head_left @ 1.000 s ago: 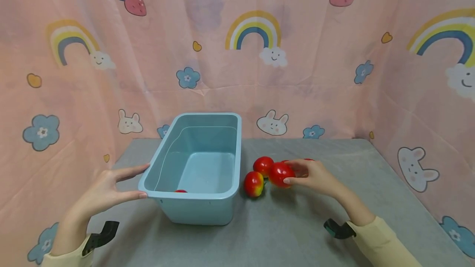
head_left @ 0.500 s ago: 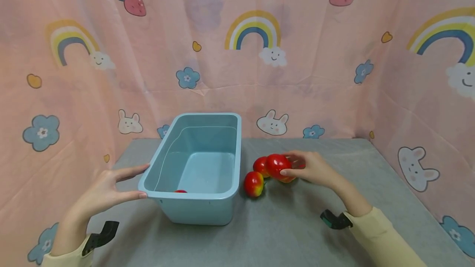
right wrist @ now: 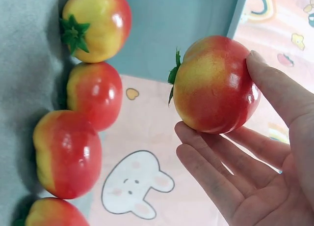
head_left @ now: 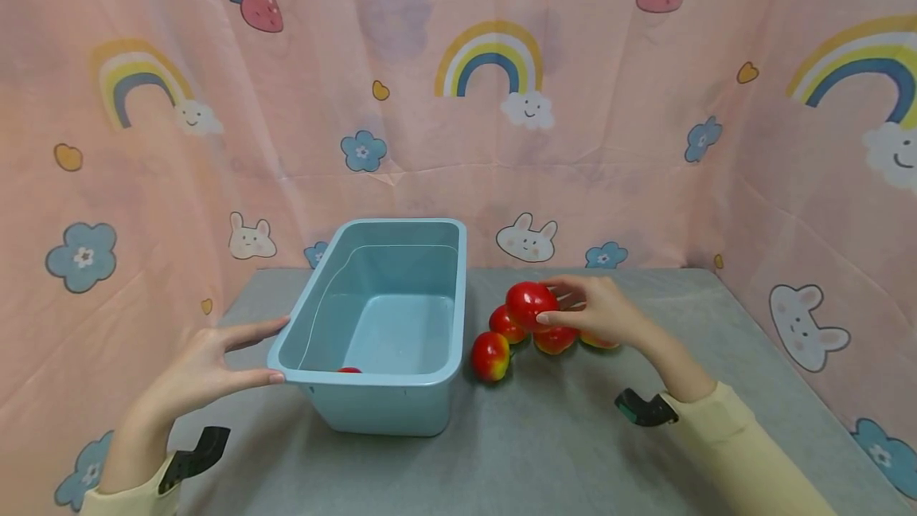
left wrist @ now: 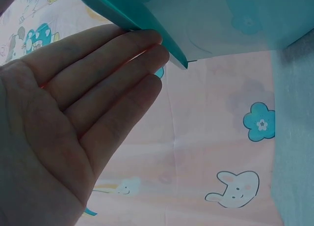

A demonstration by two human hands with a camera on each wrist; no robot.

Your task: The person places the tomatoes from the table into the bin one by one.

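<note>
Head view, blue tub (head_left: 380,404), red object (head_left: 349,370) inside, left hand (head_left: 204,365) straight-fingered on rim (head_left: 401,379), right hand (head_left: 602,310) gripping tomato (head_left: 528,302)

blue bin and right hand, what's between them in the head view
In the head view, the raised fruit gripped by the right hand, plus, lower on the table, the front fruit and the fruit behind it, nearer the blue bin.

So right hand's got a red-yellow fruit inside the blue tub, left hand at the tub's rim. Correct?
Not inside: the head view shows the right hand holding the red-yellow fruit outside the blue tub, to its right. Left hand at the rim: yes.
</note>
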